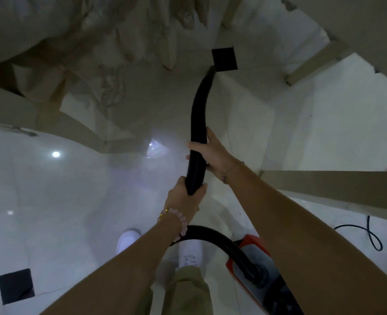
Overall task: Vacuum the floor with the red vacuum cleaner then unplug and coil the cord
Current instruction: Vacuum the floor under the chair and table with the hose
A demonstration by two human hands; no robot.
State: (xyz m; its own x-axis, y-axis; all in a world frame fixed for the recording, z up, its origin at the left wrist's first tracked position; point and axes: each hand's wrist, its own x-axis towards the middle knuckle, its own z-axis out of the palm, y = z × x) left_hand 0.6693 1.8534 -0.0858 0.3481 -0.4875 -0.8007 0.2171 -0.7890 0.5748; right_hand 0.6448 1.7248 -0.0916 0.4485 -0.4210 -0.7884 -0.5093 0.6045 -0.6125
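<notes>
A black ribbed vacuum hose runs forward from my hands, and its tip touches the white tiled floor beside a black inset tile. My right hand grips the hose from the right. My left hand, with a pink bead bracelet on the wrist, grips it lower down. The hose loops back behind my left arm into the red and grey vacuum cleaner, which stands on the floor at my right foot. A black cord lies looped on the floor to the right.
A beige table edge crosses at the right. Pale chair legs stand at the upper right. A carved cream furniture base fills the upper left. My white shoes stand on glossy tiles; another black inset tile lies lower left.
</notes>
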